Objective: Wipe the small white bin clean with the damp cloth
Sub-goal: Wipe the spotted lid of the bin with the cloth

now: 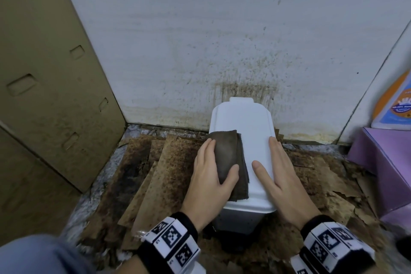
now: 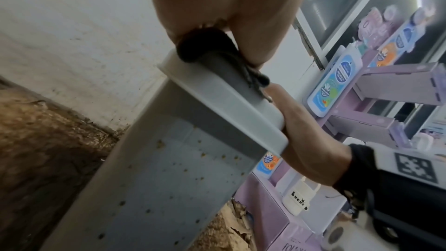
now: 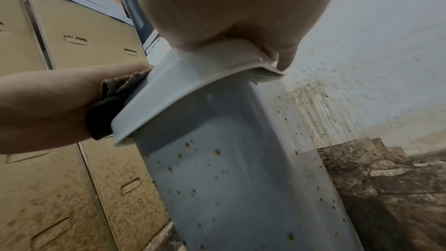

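Both hands rest on top of the bin (image 1: 246, 140), which stands on the floor against the wall (image 1: 222, 29), right under the person's wrists. The left hand (image 1: 213, 169) lies on the cloth (image 1: 229, 151), a dark folded rag spread over the left part of the lid (image 1: 255, 127). Its fingers reach along the cloth's outer edge and its thumb presses down on top, so the cloth is pinned between hand and lid; from the left wrist view a fold of cloth (image 2: 200, 49) bulges over the lid's rim under the fingers. The right hand (image 1: 280, 171) lies flat and open on the lid's right side, fingers straight along the edge, thumb spread onto the bare white surface between the two hands. It holds nothing. From the right wrist view a fingertip (image 3: 286, 60) hangs just over the lid's far rim.

Below the hands, the bin's side (image 3: 229, 169) is speckled with small brown spots. The wall beyond the fingertips is spattered dark just above the lid. Stained cardboard (image 1: 151, 167) covers the floor around the bin. To the left of the left hand stands a tan cabinet (image 1: 44, 73); to the right of the right hand, a purple box (image 1: 387, 162).
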The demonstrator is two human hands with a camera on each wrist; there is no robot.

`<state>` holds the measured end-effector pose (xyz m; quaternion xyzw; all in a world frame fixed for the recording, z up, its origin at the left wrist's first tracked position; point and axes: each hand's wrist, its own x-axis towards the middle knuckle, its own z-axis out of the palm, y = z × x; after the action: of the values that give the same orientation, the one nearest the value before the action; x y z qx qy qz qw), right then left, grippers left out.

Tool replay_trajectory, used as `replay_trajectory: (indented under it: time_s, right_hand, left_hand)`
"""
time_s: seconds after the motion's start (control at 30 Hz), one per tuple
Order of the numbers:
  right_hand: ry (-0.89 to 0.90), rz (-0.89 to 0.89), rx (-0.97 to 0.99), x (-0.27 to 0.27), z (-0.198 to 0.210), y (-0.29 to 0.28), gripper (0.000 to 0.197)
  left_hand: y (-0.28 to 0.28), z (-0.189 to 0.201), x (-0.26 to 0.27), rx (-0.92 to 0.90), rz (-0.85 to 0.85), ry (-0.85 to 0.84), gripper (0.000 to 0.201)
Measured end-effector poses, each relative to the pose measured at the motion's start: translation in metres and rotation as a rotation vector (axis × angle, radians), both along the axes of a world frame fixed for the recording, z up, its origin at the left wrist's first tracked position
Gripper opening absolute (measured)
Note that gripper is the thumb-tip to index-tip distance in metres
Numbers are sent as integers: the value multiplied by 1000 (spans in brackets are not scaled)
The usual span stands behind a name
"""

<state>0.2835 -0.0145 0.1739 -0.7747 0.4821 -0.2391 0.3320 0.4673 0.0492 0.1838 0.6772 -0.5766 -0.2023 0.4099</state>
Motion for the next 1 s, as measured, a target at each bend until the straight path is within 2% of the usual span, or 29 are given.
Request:
replay_trajectory:
  time_s: [0.57, 1.0]
  right_hand:
    - [17, -10, -15, 0, -1, 0, 82]
    - [41, -3, -34, -1, -3, -3, 78]
  left_hand:
    - [17, 1, -8, 7, 20, 57, 81]
    - [-63, 10, 33, 158, -129, 20, 81]
